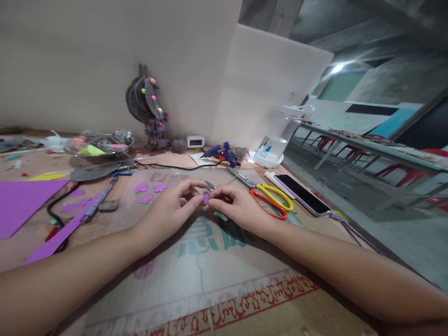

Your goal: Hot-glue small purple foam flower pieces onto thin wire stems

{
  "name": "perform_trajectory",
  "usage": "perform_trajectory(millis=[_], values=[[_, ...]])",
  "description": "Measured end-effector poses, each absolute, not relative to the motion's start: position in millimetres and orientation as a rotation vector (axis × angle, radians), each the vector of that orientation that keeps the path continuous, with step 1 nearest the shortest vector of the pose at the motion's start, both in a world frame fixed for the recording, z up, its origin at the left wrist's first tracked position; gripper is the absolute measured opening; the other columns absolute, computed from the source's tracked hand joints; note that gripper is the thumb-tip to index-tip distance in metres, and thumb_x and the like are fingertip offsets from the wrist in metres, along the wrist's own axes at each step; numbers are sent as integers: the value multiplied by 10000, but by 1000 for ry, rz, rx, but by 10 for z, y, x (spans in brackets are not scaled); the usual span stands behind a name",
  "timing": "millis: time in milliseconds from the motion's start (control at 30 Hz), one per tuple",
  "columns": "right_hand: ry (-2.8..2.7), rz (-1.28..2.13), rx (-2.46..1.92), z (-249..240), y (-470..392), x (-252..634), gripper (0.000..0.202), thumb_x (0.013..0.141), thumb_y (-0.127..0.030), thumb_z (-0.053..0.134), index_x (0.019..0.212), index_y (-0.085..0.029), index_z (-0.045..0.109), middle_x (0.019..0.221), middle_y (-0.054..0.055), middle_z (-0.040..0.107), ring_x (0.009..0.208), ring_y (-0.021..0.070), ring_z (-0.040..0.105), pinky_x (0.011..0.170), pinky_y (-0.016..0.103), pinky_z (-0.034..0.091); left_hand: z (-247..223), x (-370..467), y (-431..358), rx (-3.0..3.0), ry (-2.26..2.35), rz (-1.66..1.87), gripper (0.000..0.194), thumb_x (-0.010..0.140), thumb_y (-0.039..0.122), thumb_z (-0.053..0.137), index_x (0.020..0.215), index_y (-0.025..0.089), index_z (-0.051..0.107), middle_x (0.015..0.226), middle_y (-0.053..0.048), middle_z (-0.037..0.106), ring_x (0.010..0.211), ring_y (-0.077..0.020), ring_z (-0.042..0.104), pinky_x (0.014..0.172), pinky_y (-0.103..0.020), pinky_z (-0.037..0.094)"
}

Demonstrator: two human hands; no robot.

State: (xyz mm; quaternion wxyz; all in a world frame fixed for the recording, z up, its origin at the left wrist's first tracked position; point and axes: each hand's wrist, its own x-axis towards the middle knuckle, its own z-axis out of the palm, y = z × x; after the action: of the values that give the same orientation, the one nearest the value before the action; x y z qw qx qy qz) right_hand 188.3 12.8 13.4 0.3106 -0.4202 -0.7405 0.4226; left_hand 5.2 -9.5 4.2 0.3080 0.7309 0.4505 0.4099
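Over the middle of the printed board, my left hand [171,205] and my right hand [236,205] meet at the fingertips. A small purple piece [206,198] is pinched between them, with a greyish part just above it; fingers cover much of both. Left of my left hand lie several purple flower cutouts [160,187]. Close beyond my right hand are scissors [271,198] with one yellow and one orange handle loop, their blades pointing away.
A blue glue gun [224,152] with a red light, a small digital clock [195,142] and a water jug [273,144] stand at the back. A phone [303,194] lies at the right edge. Purple sheet [26,203], a cutter knife [100,200] and a cluttered bowl [101,151] are left.
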Motion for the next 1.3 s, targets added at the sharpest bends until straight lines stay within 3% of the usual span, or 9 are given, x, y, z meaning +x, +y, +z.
perform_trajectory(millis=[133, 267, 433, 733, 1100, 1300], values=[[-1852, 1209, -1086, 86, 177, 1907, 111, 782, -277, 610, 793, -167, 605, 724, -3, 607, 642, 103, 542, 627, 250, 433, 19, 28, -51, 1846, 1168, 1105, 313, 898, 369, 446, 1138, 213, 573, 942, -35, 673, 846, -165, 635, 746, -287, 499], [-1764, 1214, -1085, 87, 187, 1936, 178, 772, -339, 627, 804, -167, 597, 749, 8, 602, 667, 117, 557, 638, 267, 454, 20, 34, -30, 1841, 1251, 1054, 285, 860, 396, 499, 1000, 212, 667, 950, -39, 713, 894, -201, 647, 803, -320, 501], [-1755, 1237, -1100, 107, 177, 1938, 199, 768, -359, 632, 806, -167, 595, 760, 12, 608, 688, 131, 578, 665, 286, 468, 45, 76, -66, 1812, 1223, 996, 243, 781, 399, 602, 935, 230, 685, 946, -13, 726, 830, -181, 670, 701, -253, 516], [-1795, 1224, -1079, 83, 181, 1927, 199, 767, -362, 632, 815, -172, 600, 737, 10, 618, 660, 120, 566, 627, 264, 451, 67, 67, -70, 1915, 1219, 911, 199, 812, 345, 532, 820, 196, 664, 767, 7, 695, 691, -150, 629, 597, -228, 455], [-1801, 1126, -1106, 119, 153, 1910, 167, 775, -331, 621, 797, -167, 597, 746, 9, 593, 666, 115, 544, 639, 261, 449, -11, 34, -16, 1877, 1248, 1072, 310, 878, 412, 440, 975, 202, 647, 923, -41, 699, 865, -202, 642, 746, -307, 499], [-1904, 1058, -1132, 159, 104, 1887, 106, 790, -279, 608, 775, -174, 607, 693, -14, 587, 616, 102, 517, 608, 242, 425, 82, 60, -80, 1881, 1230, 999, 260, 834, 415, 517, 894, 212, 666, 865, -22, 715, 771, -186, 658, 661, -271, 495]])
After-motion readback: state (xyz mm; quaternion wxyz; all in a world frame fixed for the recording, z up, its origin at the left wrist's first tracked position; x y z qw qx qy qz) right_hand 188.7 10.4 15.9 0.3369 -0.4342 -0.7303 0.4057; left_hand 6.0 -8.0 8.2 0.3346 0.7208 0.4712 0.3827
